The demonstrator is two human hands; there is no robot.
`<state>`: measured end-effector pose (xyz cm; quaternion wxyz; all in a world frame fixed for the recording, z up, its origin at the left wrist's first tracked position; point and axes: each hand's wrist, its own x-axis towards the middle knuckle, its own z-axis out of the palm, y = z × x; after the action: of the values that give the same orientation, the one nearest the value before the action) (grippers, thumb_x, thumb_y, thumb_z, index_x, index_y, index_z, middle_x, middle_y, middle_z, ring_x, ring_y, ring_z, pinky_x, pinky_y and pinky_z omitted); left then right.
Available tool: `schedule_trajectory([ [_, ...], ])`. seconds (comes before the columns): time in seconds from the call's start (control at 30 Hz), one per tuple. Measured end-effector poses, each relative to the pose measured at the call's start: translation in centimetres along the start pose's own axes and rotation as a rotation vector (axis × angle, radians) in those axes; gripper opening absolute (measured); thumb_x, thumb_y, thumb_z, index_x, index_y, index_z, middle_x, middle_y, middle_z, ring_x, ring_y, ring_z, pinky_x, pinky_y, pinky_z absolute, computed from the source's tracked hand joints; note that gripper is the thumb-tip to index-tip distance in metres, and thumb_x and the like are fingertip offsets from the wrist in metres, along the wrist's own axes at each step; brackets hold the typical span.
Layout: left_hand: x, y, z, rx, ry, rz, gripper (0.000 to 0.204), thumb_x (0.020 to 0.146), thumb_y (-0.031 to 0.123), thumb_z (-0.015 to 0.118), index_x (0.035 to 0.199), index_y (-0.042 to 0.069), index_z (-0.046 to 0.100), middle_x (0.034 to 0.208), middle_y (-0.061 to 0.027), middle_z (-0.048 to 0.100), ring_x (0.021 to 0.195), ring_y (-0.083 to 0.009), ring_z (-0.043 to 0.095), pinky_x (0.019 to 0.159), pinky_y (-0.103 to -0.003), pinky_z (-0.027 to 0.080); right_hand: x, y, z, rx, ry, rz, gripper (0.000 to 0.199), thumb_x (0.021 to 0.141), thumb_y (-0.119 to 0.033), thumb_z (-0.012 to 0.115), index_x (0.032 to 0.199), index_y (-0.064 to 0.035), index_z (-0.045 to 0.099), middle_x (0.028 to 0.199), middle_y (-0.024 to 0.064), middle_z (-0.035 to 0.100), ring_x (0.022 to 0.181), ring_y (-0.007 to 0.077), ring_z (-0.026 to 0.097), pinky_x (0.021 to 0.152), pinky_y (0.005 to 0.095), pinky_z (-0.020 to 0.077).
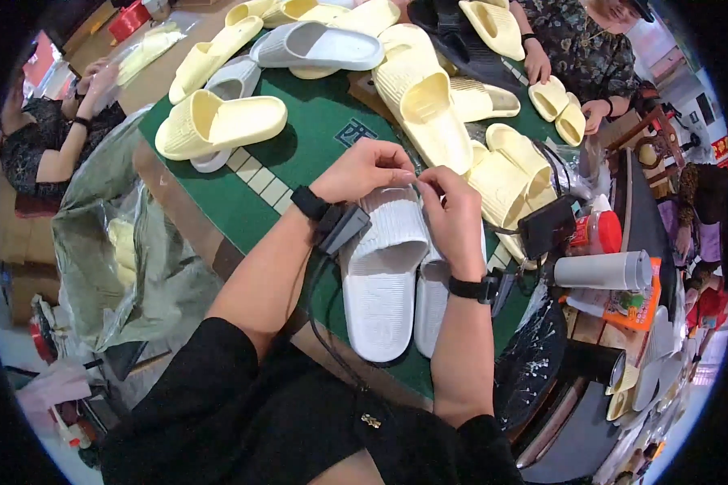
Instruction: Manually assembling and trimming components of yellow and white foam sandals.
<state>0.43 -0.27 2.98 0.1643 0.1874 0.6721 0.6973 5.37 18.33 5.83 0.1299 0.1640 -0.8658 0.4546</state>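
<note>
A pair of pale grey slide slippers lies side by side on the green table mat (210, 202), right in front of me. The left slipper (380, 311) shows almost whole; the right slipper (433, 303) is partly covered by my right forearm. My left hand (368, 170) is over the toe end of the left slipper, fingers bent in a pinch. Close beside it, my right hand (453, 214) pinches too, its fingertips almost meeting the left ones above the toes. Whatever is between the fingertips is too small or hidden to make out.
Pale yellow slippers (425, 105) are heaped across the mat's far side, with a grey slipper (315, 46) and black slippers (453, 36) among them. A co-worker's hand (597, 115) is by yellow slippers at far right. A large sack (97, 242) stands left; a grey cup (603, 270) lies right.
</note>
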Motion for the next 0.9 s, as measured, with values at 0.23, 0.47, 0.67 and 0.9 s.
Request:
schedule_trajectory([
  [0.23,0.08,0.2,-0.02,-0.019,0.032,-0.02,0.01,0.087,0.008,0.07,0.093,-0.001,0.067,0.087,-0.0018,0.067,0.081,-0.007,0.06,0.073,-0.023,0.05,0.08,-0.12,-0.09,-0.005,-0.007,0.019,0.007,0.084,-0.003,0.064,0.09,-0.0002,0.063,0.081,0.0162,0.064,0.071,0.0319,0.062,0.064,0.0371,0.0489],
  [0.47,0.15,-0.23,-0.18,0.036,-0.012,-0.008,0.012,0.086,0.009,0.072,0.093,-0.001,0.067,0.088,-0.0014,0.067,0.081,-0.0064,0.06,0.073,-0.022,0.049,0.14,-0.1,-0.07,-0.004,-0.018,-0.011,0.007,0.083,-0.004,0.065,0.089,-0.0006,0.064,0.081,0.0156,0.065,0.071,0.0318,0.063,0.065,0.0375,0.0491],
  [0.67,-0.03,0.6,0.15,0.043,-0.02,-0.038,0.013,0.086,0.011,0.072,0.092,0.001,0.067,0.086,0.0008,0.067,0.075,-0.0038,0.057,0.062,-0.019,0.044,-0.02,0.09,-0.12,-0.023,-0.017,-0.025,0.007,0.083,-0.004,0.064,0.089,-0.0007,0.064,0.08,0.0149,0.065,0.072,0.0314,0.064,0.065,0.0371,0.0495],
  [0.9,0.11,0.23,-0.39,-0.039,0.055,-0.001,0.011,0.088,0.012,0.07,0.092,0.002,0.066,0.086,-0.0001,0.066,0.075,-0.005,0.057,0.063,-0.02,0.045,0.18,-0.14,-0.05,0.001,-0.006,0.024,0.007,0.084,-0.004,0.064,0.09,-0.0005,0.063,0.082,0.0158,0.065,0.072,0.0313,0.064,0.066,0.0366,0.0498],
])
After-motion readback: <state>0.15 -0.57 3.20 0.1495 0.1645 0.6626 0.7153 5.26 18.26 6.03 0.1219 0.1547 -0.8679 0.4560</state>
